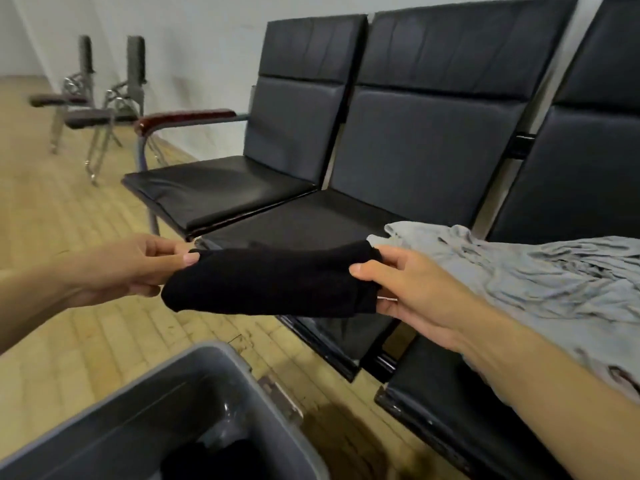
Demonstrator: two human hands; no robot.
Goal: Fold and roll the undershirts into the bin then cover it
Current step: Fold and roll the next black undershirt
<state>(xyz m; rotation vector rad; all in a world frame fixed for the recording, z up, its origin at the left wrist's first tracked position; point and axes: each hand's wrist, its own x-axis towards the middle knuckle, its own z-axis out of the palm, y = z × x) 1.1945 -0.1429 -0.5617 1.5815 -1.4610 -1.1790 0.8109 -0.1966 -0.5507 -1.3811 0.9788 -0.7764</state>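
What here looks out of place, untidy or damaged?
The grey undershirt lies crumpled and unfolded on the black seat. The wooden floor beside the grey bin carries a dark stain. The rolled black undershirt, held between left hand and right hand, looks neat.

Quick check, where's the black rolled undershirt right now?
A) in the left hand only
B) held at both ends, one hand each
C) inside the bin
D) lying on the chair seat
B: the left hand pinches one end of the black rolled undershirt and the right hand grips the other, holding it above the floor, beyond the grey bin.
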